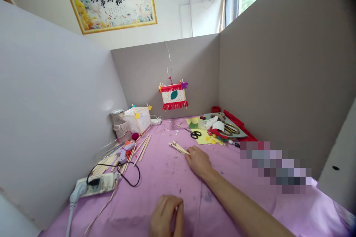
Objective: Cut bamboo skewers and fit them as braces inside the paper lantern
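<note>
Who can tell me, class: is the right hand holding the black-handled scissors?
No, the right hand holds pale wooden sticks, while the black-handled scissors lie farther back, apart from it.

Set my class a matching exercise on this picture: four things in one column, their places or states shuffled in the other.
1. Right hand
2. Left hand
3. Fringed lantern
4. White power strip

A. Hanging before the grey back panel
B. On the left of the lilac cloth
C. Holding pale sticks
D. Curled at the picture's bottom edge

Pairs: 1-C, 2-D, 3-A, 4-B
</note>
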{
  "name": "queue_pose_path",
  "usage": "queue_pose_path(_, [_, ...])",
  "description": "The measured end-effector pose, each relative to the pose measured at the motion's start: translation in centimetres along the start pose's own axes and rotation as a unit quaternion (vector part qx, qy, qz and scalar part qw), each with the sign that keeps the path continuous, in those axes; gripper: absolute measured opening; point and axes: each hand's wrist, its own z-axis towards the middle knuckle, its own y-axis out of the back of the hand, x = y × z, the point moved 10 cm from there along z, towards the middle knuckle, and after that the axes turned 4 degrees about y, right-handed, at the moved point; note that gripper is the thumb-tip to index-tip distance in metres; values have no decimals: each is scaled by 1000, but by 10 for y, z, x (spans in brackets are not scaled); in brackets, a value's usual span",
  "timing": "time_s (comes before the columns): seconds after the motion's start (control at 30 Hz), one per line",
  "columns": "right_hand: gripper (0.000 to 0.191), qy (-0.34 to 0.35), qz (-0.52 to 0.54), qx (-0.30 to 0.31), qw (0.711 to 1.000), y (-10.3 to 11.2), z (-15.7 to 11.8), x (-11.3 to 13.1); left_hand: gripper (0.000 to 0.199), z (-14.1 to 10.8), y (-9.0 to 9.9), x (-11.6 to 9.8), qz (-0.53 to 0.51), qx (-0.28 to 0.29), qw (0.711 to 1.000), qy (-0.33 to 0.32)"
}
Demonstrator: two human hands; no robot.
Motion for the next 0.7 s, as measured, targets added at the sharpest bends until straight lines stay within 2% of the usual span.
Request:
queue_pose_path(0.13, [19,-3,-7,5,1000,-2,0,-1,15,29,-18,16,43,78,995,36])
queue_pose_path(0.27, [22,-11,-4,2,1000,-1,-1,-4,20,42,-25,46,51,96,985,131])
queue_pose_path(0.4, [21,4,-12,15,1000,-1,-1,2,23,40,-34,75,-1,111,968,227])
queue_pose_path(0.5, [20,3,-42,35,999,-4,0,6,24,37,-37,79,-27,122,961,247])
queue_pose_path(0.7, [21,6,-50,48,998,-8,1,11,24,35,-34,71,-33,118,965,232])
